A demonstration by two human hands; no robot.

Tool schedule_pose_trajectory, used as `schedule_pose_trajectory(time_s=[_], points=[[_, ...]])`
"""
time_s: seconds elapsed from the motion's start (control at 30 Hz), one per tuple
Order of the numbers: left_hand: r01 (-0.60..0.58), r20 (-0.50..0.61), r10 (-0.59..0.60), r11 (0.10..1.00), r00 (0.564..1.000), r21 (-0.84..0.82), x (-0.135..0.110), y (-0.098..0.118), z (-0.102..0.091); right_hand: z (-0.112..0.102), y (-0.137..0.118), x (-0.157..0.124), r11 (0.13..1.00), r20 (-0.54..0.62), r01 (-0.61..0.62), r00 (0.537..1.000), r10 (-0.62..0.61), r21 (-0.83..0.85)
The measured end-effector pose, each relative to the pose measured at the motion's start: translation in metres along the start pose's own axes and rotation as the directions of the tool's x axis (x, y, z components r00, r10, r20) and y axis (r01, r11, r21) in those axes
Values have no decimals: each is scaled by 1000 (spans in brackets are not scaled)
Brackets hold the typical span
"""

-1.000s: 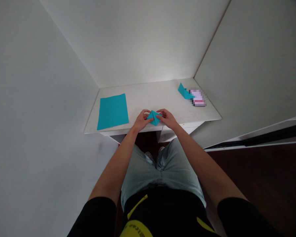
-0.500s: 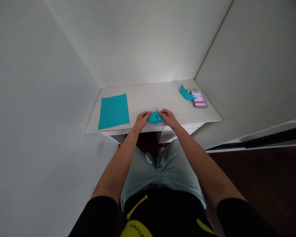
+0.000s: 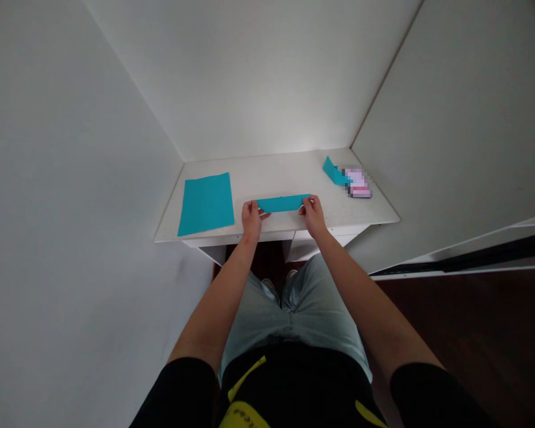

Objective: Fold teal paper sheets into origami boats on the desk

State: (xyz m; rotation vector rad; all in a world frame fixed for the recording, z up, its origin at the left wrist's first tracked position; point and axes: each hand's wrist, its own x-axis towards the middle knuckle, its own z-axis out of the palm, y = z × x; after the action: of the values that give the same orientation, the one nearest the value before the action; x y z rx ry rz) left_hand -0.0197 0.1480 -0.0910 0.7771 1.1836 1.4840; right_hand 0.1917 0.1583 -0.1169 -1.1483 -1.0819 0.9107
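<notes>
Between my hands a folded blue paper (image 3: pixel 283 203) is stretched into a long narrow shape, just above the near part of the white desk (image 3: pixel 267 172). My left hand (image 3: pixel 252 220) pinches its left end, with some fingers reaching under it. The right end is pinched by my right hand (image 3: pixel 313 215). A flat blue sheet of paper (image 3: pixel 206 203) lies on the desk to the left of my left hand. At the far right sits another folded blue paper (image 3: pixel 334 172), shaped with raised points.
A pixelated pinkish-white object (image 3: pixel 359 182) lies beside the folded paper at the right. White walls (image 3: pixel 267 77) enclose the desk at the back and both sides. Below the desk top is a white drawer (image 3: pixel 301 244).
My hands have moved apart. The paper between them has gone from a compact, pointed form to a long, flat strip-like one. The other papers lie where they were.
</notes>
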Motion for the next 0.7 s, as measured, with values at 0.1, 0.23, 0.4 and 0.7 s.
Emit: schedule_pose_trajectory(time_s=[0.1,0.23,0.4,0.7], points=[[24,36,-26,999,999,44,-2,0,0,1,-2,-2,1000,3,-13,1000,13,-13],[32,177,-57,990,983,141,-4,0,-4,3,-4,-4,999,42,-37,998,38,-23],[-1,229,-32,990,973,144,-5,5,-10,4,-11,-8,998,179,-54,982,60,-39],[-28,95,14,989,995,144,0,4,-7,2,-20,-8,998,222,-57,973,60,-18]])
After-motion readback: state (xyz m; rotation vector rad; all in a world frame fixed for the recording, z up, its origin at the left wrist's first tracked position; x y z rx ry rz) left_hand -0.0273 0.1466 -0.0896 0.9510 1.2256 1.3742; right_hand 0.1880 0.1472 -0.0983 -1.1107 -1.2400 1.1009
